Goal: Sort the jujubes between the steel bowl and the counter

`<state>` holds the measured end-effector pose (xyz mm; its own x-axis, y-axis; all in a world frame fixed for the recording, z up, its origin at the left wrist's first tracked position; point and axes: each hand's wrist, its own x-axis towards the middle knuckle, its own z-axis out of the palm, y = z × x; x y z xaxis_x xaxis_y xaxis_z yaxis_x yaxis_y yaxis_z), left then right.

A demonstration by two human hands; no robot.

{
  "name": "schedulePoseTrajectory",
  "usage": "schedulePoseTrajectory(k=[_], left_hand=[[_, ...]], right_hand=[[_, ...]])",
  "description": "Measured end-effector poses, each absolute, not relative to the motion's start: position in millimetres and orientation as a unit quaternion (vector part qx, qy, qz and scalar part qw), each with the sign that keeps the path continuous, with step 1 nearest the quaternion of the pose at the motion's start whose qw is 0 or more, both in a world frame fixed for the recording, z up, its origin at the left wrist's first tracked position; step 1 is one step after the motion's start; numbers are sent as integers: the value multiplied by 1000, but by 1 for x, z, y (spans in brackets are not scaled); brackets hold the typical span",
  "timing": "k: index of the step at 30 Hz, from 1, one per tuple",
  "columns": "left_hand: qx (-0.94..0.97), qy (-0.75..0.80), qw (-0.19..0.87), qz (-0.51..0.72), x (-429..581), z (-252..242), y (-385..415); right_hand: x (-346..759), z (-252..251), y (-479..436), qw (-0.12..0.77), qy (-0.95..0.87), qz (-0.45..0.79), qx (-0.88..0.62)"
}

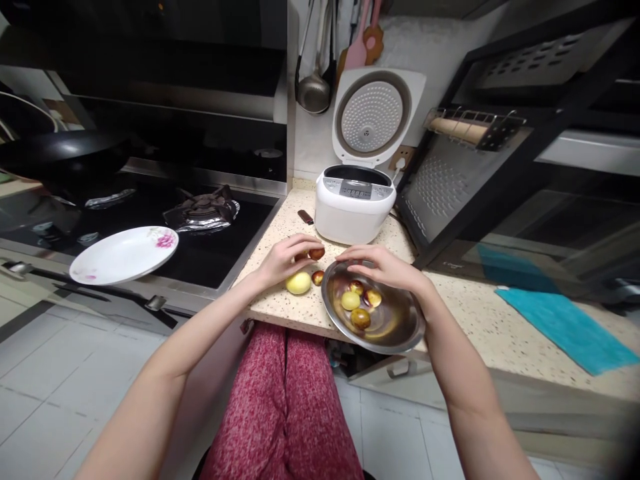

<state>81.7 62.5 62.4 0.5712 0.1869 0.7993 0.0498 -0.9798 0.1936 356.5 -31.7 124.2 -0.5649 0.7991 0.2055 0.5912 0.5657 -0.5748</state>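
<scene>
Left hand (287,257) is bent over a glossy, reddish-brown round fruit (317,253) above the speckled tabletop (273,308); firm grip cannot be told. Right hand (377,262) lies loosely curled at the far rim of a smooth metal bowl (403,320), presumably steadying it; hold unclear. Bowl, holding roundish produce (361,319), sits at the near edge, probably for reach.

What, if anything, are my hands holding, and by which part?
Your left hand has fingertips over a brown piece; whether it's gripped can't be told. Your right hand is at the far rim of the bowl, grip also unclear.
</scene>
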Motion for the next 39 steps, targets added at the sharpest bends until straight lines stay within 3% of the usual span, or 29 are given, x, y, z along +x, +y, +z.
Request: schedulePoseTrajectory(k=[4,9,20,30,39], left_hand=[[857,-18,-13,515,82,63,55],[843,-34,-32,536,92,65,38],[860,-19,-116,497,103,57,24],[825,131,12,550,94,62,38],[842,201,132,484,92,61,46]], right_hand=[[347,126,-39,267,-845,232,-400],[333,127,-47,303,-816,287,-399],[331,123,-47,295,-820,305,-384],[340,120,-41,222,-842,271,-409],[335,114,-38,113,-868,228,-426]])
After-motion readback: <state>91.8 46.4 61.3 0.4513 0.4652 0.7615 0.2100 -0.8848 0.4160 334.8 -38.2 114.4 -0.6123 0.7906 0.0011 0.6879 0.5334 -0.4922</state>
